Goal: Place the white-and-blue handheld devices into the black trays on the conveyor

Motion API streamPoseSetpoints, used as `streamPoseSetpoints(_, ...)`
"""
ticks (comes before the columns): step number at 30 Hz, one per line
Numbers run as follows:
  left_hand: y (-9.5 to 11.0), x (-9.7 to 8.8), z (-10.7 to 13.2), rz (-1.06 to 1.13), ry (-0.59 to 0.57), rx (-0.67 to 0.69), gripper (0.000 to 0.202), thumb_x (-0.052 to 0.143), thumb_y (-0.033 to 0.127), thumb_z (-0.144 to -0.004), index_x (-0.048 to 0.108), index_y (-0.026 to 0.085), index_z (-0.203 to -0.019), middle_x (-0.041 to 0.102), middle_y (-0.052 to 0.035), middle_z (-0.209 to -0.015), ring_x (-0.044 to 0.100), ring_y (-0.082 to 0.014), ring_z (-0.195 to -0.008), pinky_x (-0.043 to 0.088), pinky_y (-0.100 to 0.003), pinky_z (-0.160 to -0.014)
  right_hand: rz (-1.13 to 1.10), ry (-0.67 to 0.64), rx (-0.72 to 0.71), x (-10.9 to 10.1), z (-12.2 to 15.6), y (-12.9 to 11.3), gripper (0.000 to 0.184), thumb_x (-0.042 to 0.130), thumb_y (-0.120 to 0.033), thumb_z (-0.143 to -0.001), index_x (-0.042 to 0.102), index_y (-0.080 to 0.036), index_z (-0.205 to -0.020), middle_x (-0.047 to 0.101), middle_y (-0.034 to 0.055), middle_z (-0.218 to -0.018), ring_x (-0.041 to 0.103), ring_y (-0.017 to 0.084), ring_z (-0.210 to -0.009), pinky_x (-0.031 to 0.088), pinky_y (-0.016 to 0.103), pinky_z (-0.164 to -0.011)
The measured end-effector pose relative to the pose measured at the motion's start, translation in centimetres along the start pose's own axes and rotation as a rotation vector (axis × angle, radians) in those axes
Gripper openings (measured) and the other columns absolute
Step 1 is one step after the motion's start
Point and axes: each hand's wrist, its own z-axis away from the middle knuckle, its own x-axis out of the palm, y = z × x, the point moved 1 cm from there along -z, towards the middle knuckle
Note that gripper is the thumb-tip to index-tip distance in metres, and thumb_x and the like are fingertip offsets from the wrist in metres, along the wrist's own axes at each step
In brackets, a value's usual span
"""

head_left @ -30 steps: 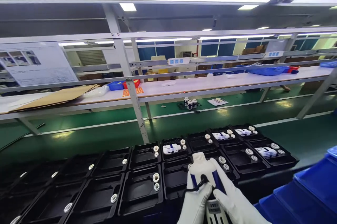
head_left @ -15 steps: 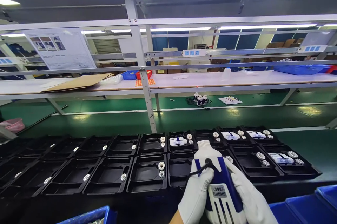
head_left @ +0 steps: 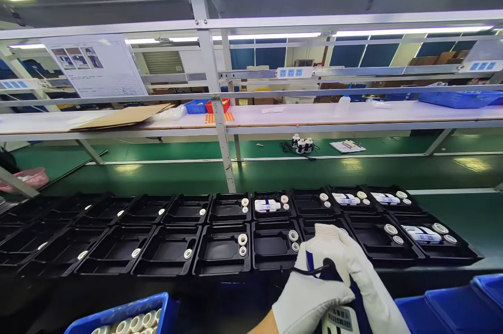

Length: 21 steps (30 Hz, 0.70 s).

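Both gloved hands hold a white-and-blue bottle-shaped device (head_left: 328,250) at the lower right, its threaded neck pointing away from me. A black cord comes out of its front. My left hand (head_left: 310,292) wraps the left side, the thumb lying across the front below the cord. Around the right side closes my right hand (head_left: 369,276), its fingers up near the shoulder. The label and lower body are partly covered or cut off by the frame. Just beyond lies a black tray (head_left: 271,260) with two white rings (head_left: 293,235) in its corner.
Two rows of black trays stretch across the bench, several with white rings. Similar devices lie in some, such as one device (head_left: 422,234) at right. A blue bin (head_left: 118,310) of white rings sits lower left; blue bins (head_left: 451,305) stand lower right. A metal post (head_left: 214,82) rises behind.
The device has shifted a little right and down. My left hand now reaches farther across its front, and my right fingers sit higher by the neck. More of the ring bin shows.
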Motion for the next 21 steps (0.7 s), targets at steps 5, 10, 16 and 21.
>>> streamPoseSetpoints(5,-0.1,0.7,0.1,-0.026,0.02,-0.039,0.028,0.069,0.031,-0.07,0.06,0.019,-0.094,0.064,-0.0069,-0.104,0.058,-0.0276,-0.111,0.046,-0.046,-0.109,-0.229,-0.062,0.245,-0.1,-3.4,0.4,0.053,0.084,-0.064,-0.074,0.081,-0.026,-0.111,0.082,0.0104,-0.106,0.075,0.037,-0.107,0.053,0.061,-0.11)
streamPoseSetpoints(10,0.2,0.4,1.0,-0.064,-0.069,-0.071,0.042,0.075,0.036,-0.072,0.064,0.019,-0.109,0.065,-0.0099,-0.125,0.052,-0.032,-0.134,0.032,-0.05,-0.126,-0.387,-0.103,0.407,0.6,-2.4,-3.1,0.051,0.092,-0.051,-0.068,0.082,-0.025,-0.111,0.082,0.0098,-0.109,0.074,0.032,-0.108,0.049,0.052,-0.114)
streamPoseSetpoints(16,-2.4,-1.9,2.5,-0.089,-0.09,-0.374,0.038,0.08,0.034,-0.067,0.071,0.018,-0.1,0.073,-0.0085,-0.105,0.066,-0.0309,-0.109,0.052,-0.049,-0.106,-0.477,-0.065,0.36,1.5,-1.2,-3.9,0.045,0.082,-0.054,-0.078,0.081,-0.029,-0.116,0.081,0.0091,-0.111,0.07,0.032,-0.117,0.038,0.051,-0.123)
streamPoseSetpoints(21,-2.5,-3.4,4.1,-0.132,-0.073,-0.402,0.035,0.084,0.044,-0.072,0.075,0.022,-0.098,0.075,-0.0076,-0.116,0.066,-0.0298,-0.114,0.055,-0.038,-0.101,-0.492,-0.066,0.322,1.1,-2.0,-2.5,0.046,0.078,-0.044,-0.081,0.079,-0.025,-0.122,0.08,0.0118,-0.114,0.07,0.034,-0.116,0.037,0.054,-0.123)
